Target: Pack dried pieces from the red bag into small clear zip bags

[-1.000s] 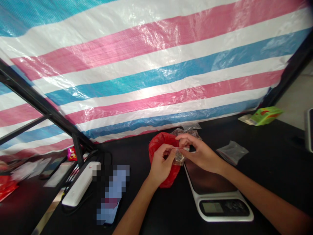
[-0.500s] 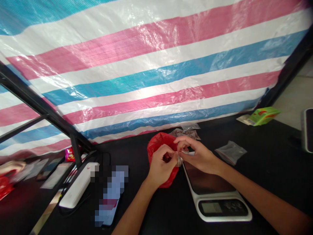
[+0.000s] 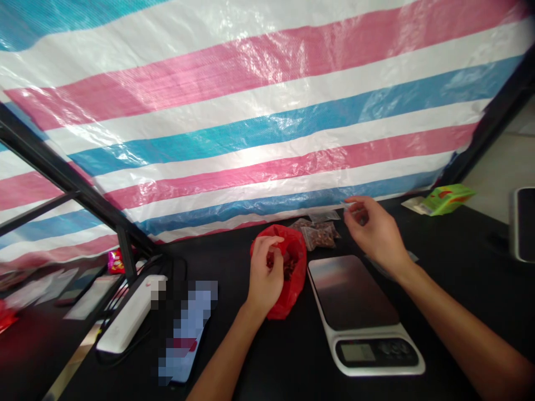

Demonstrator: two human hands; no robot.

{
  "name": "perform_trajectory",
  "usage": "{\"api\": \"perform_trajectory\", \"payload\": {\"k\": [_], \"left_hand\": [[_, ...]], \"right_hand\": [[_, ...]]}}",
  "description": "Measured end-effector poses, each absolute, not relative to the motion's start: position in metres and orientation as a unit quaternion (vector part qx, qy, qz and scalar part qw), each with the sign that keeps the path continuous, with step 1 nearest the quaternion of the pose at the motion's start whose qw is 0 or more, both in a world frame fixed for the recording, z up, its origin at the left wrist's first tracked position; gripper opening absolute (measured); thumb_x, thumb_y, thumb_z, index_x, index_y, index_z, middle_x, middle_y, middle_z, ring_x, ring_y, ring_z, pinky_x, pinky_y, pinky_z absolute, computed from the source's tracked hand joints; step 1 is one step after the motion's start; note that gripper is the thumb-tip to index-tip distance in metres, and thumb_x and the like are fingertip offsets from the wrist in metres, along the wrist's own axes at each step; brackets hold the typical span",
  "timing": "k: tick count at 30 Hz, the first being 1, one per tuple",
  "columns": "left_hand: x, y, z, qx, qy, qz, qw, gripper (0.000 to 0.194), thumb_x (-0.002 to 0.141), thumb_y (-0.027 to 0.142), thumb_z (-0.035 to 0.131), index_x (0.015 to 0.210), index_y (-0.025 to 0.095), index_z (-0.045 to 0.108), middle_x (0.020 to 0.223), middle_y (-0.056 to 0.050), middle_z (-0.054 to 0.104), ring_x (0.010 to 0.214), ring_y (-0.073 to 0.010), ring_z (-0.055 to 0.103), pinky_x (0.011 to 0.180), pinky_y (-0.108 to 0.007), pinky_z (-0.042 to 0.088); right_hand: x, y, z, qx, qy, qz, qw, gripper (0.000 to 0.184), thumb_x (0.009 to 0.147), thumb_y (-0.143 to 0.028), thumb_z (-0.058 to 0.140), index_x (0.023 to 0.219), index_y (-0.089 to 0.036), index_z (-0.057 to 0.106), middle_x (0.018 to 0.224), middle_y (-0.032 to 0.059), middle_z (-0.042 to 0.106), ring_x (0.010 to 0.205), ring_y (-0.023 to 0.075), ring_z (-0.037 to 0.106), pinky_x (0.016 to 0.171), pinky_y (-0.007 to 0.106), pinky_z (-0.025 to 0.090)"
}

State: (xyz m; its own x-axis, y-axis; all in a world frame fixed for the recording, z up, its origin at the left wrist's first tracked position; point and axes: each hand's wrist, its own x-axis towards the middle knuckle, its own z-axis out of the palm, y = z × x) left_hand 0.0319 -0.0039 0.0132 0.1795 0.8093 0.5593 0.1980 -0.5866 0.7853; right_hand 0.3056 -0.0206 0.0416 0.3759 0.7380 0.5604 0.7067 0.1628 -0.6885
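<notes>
Behind everything, a pink, white and blue striped plastic sheet point(image 3: 251, 139) rises at the back of a black table point(image 3: 292, 356). Right of centre lies a white scale point(image 3: 355, 289) with a dark plate. Just to its left sits an open red bag point(image 3: 295, 292). Over the bag's left side is the left hand point(image 3: 263, 275), thumb and curled fingers a little apart. The right hand point(image 3: 376, 234) is raised near the scale's far right corner, fingers curled; something pale point(image 3: 348, 205) shows at the tips, but I cannot tell whether they grip it. Left of that hand lie clear packets point(image 3: 320, 236) with brownish filling. Smallest are dark pieces point(image 3: 288, 269) inside the bag's mouth. Handling should go best with the bag's rim kept wide and steady and a light pinch that spills nothing.
</notes>
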Motion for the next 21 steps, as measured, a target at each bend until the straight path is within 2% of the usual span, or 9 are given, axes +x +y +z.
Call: {"api": "perform_trajectory", "payload": {"k": [4, 6, 7, 9, 11, 14, 17, 19, 21], "left_hand": [[0.032, -0.004, 0.014, 0.714, 0.359, 0.526, 0.29, 0.022, 0.1, 0.015, 0.052, 0.111, 0.024, 0.069, 0.113, -0.007, 0.065, 0.107, -0.0223, 0.064, 0.097, -0.037, 0.049], [0.032, -0.004, 0.013, 0.714, 0.36, 0.526, 0.289, 0.024, 0.098, 0.012, 0.052, 0.111, 0.024, 0.069, 0.114, -0.007, 0.064, 0.105, -0.0221, 0.064, 0.095, -0.037, 0.05], [0.032, -0.004, 0.013, 0.714, 0.36, 0.527, 0.287, 0.025, 0.098, 0.011, 0.052, 0.111, 0.024, 0.069, 0.114, -0.007, 0.064, 0.103, -0.0216, 0.064, 0.093, -0.036, 0.05], [0.032, -0.004, 0.012, 0.717, 0.355, 0.529, 0.282, 0.025, 0.097, 0.011, 0.052, 0.11, 0.024, 0.069, 0.112, -0.007, 0.064, 0.098, -0.0205, 0.064, 0.089, -0.034, 0.051], [0.032, -0.003, 0.011, 0.723, 0.349, 0.53, 0.273, 0.025, 0.097, 0.011, 0.052, 0.109, 0.024, 0.069, 0.11, -0.006, 0.064, 0.097, -0.0203, 0.064, 0.089, -0.034, 0.051], [0.033, -0.004, 0.01, 0.729, 0.343, 0.527, 0.27, 0.024, 0.096, 0.011, 0.053, 0.108, 0.024, 0.069, 0.109, -0.006, 0.064, 0.095, -0.0194, 0.064, 0.09, -0.033, 0.05], [0.034, -0.005, 0.011, 0.729, 0.338, 0.523, 0.285, 0.023, 0.095, 0.011, 0.053, 0.107, 0.024, 0.068, 0.109, -0.005, 0.064, 0.085, -0.0168, 0.064, 0.086, -0.032, 0.051], [0.033, -0.005, 0.012, 0.727, 0.337, 0.525, 0.287, 0.024, 0.095, 0.01, 0.053, 0.107, 0.024, 0.069, 0.107, -0.004, 0.064, 0.087, -0.0171, 0.064, 0.087, -0.032, 0.051], [0.033, -0.004, 0.013, 0.727, 0.338, 0.526, 0.284, 0.024, 0.095, 0.01, 0.052, 0.105, 0.024, 0.069, 0.106, -0.005, 0.065, 0.091, -0.0185, 0.065, 0.088, -0.032, 0.051]], "right_hand": [[0.324, -0.011, 0.033, -0.641, -0.601, 0.096, 0.468, 0.045, 0.097, -0.052, 0.06, 0.132, -0.024, 0.064, 0.097, 0.008, 0.074, 0.071, 0.0239, 0.068, 0.065, 0.037, 0.055], [0.34, -0.012, 0.034, -0.616, -0.637, 0.143, 0.441, 0.045, 0.095, -0.054, 0.062, 0.126, -0.022, 0.069, 0.094, 0.008, 0.076, 0.074, 0.0248, 0.07, 0.069, 0.038, 0.057], [0.35, -0.016, 0.037, -0.593, -0.664, 0.178, 0.419, 0.044, 0.092, -0.054, 0.066, 0.122, -0.022, 0.072, 0.096, 0.0086, 0.077, 0.081, 0.0264, 0.072, 0.075, 0.04, 0.058], [0.37, -0.028, 0.046, -0.576, -0.693, 0.249, 0.354, 0.041, 0.084, -0.046, 0.078, 0.119, -0.025, 0.077, 0.111, 0.011, 0.079, 0.1, 0.0311, 0.074, 0.09, 0.044, 0.059], [0.387, -0.043, 0.056, -0.578, -0.702, 0.32, 0.265, 0.048, 0.077, -0.032, 0.086, 0.124, -0.028, 0.079, 0.129, 0.0124, 0.076, 0.12, 0.0352, 0.07, 0.1, 0.045, 0.057], [0.402, -0.058, 0.062, -0.572, -0.705, 0.357, 0.223, 0.061, 0.067, -0.012, 0.087, 0.125, -0.031, 0.08, 0.132, 0.0138, 0.075, 0.126, 0.0375, 0.068, 0.098, 0.044, 0.059], [0.408, -0.056, 0.053, -0.571, -0.716, 0.33, 0.226, 0.075, 0.056, 0.003, 0.08, 0.123, -0.03, 0.081, 0.117, 0.0137, 0.08, 0.112, 0.037, 0.075, 0.087, 0.04, 0.063], [0.41, -0.05, 0.044, -0.585, -0.711, 0.322, 0.222, 0.074, 0.055, 0.006, 0.075, 0.121, -0.027, 0.082, 0.103, 0.0131, 0.081, 0.094, 0.0334, 0.079, 0.075, 0.035, 0.064], [0.409, -0.044, 0.038, -0.597, -0.697, 0.325, 0.228, 0.067, 0.059, 0.002, 0.076, 0.12, -0.024, 0.083, 0.096, 0.0119, 0.081, 0.084, 0.0297, 0.079, 0.068, 0.032, 0.063]]}}
